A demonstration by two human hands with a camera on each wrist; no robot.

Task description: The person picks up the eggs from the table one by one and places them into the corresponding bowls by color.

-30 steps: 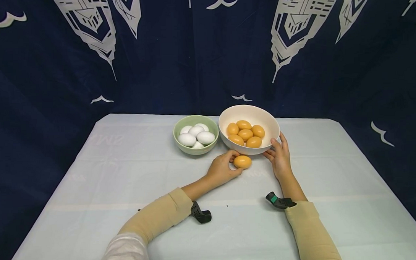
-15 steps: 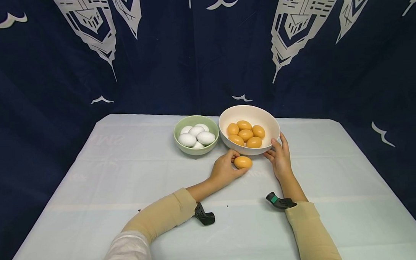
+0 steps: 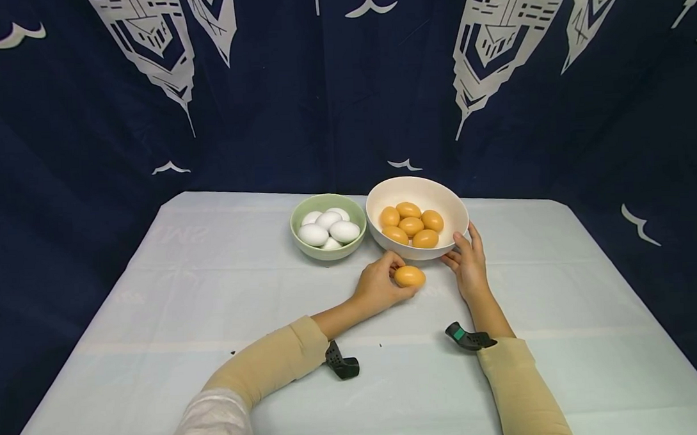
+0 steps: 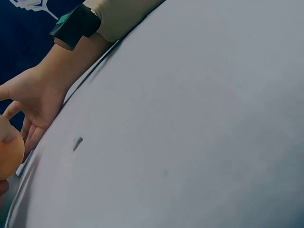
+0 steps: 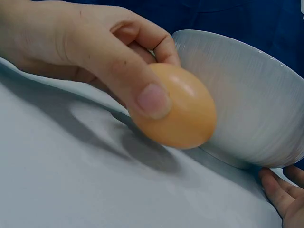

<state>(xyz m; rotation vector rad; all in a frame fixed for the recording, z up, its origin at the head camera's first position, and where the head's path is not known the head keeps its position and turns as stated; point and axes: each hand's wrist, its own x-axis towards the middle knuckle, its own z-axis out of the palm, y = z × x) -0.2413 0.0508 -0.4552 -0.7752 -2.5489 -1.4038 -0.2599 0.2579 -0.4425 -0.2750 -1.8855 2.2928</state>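
Note:
My left hand [image 3: 380,285] pinches a brown egg [image 3: 410,277] between thumb and fingers, just in front of a cream bowl. In the right wrist view the thumb lies across the near side of this egg [image 5: 190,111], and its shadow falls on the table below. The cream bowl [image 3: 454,204] holds several brown eggs [image 3: 411,227]. My right hand [image 3: 471,271] holds the bowl at its right front, thumb at the rim and fingers against the outside. Only the egg's edge [image 4: 10,159] shows in the left wrist view, with the right hand [image 4: 40,92] behind it.
Left of the cream bowl, close beside it, stands a smaller green bowl [image 3: 298,235] with several white eggs [image 3: 328,219]. Both are near the back edge of the white-covered table [image 3: 213,299]. A dark blue patterned curtain [image 3: 264,118] hangs behind.
My left hand has shifted slightly right, and the brown egg in it has moved a little right and towards me, away from the cream bowl. The right hand stays at the bowl.

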